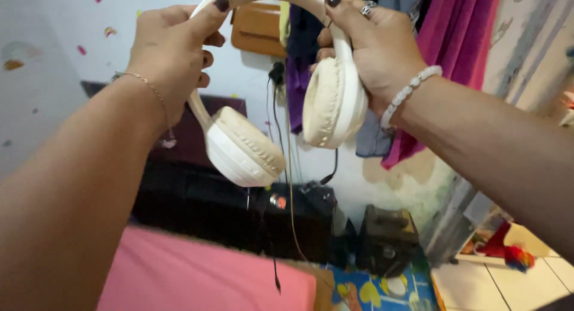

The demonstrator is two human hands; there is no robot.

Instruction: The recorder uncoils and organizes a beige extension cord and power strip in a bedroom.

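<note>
I have a pair of cream-white headphones (281,119) held up in front of me, both hands on the band; my left hand (170,51) is closed round the left side of the band, thumb laid over the top, the fingers curled underneath; my right hand (373,48) grips the right side just above its ear cup, thumb pressed on the band, the fingers wrapped behind it. The left ear cup (245,146) hangs below my left hand, tilted, its cushion turned up and to the right; the right ear cup (332,101) sits just beside my right palm, cushion facing me. A thin gold chain (152,90) circles my left wrist; a bracelet of white beads (409,90) crosses my right wrist, and a ring (368,9) sits on one finger. Behind the headphones hang magenta and purple clothes (454,42) on the wall; below the headphones stand dark boxes (299,221) with cables; lower still, toward me, lies a pink surface (203,275).
</note>
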